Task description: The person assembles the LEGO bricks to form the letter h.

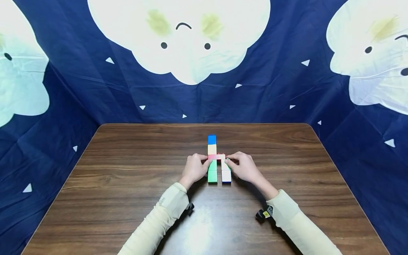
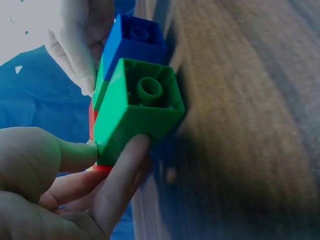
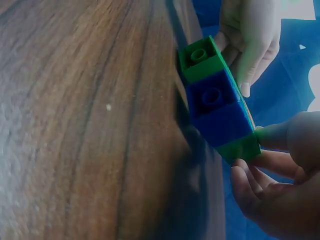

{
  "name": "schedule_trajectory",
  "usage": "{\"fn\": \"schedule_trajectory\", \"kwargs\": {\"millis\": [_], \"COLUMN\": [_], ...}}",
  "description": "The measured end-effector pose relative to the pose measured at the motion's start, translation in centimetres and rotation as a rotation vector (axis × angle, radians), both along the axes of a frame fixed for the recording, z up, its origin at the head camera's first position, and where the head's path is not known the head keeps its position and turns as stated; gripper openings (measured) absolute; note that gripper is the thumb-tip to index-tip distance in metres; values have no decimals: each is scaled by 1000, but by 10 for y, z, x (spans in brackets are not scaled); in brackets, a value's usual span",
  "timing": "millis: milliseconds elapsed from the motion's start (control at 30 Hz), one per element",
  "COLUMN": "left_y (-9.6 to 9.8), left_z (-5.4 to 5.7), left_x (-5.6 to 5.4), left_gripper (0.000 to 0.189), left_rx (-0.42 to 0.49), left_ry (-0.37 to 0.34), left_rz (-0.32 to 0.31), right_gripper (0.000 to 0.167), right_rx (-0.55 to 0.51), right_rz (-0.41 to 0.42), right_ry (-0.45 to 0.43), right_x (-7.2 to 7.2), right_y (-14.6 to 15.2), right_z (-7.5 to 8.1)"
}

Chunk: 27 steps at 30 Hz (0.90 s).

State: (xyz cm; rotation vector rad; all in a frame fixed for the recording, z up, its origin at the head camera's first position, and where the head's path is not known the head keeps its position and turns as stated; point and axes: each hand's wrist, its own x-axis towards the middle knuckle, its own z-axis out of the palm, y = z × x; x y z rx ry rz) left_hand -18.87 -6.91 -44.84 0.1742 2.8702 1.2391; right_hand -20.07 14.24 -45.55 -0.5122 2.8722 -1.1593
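A build of toy bricks lies on the table between my two hands. Across its middle runs a red brick; beyond it stretch a pale yellow brick and a blue brick. Two legs point toward me: the left one is green bricks, the right one a green brick and a blue end brick. My left hand pinches the left green leg near the red brick between thumb and fingers. Opposite it, my right hand pinches the right leg's green brick. Hollow undersides face the wrist cameras.
The wooden table spreads out on all sides of the bricks. Behind and beside it hangs a dark blue cloth with cloud prints. A small black camera is strapped to my right wrist.
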Motion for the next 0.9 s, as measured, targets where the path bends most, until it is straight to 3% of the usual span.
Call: {"fn": "schedule_trajectory", "kwargs": {"millis": [433, 667, 900], "left_y": [8, 8, 9], "left_z": [-7, -6, -5], "left_x": [3, 5, 5], "left_gripper": [24, 23, 24], "left_rx": [-92, -63, -155], "left_ry": [10, -50, -49], "left_rz": [2, 16, 13], "right_gripper": [29, 28, 30], "right_rx": [38, 30, 62], "right_rz": [-1, 2, 16], "right_ry": [-60, -62, -73], "right_x": [3, 5, 4], "right_y": [3, 2, 1], "right_z": [-10, -12, -14]}}
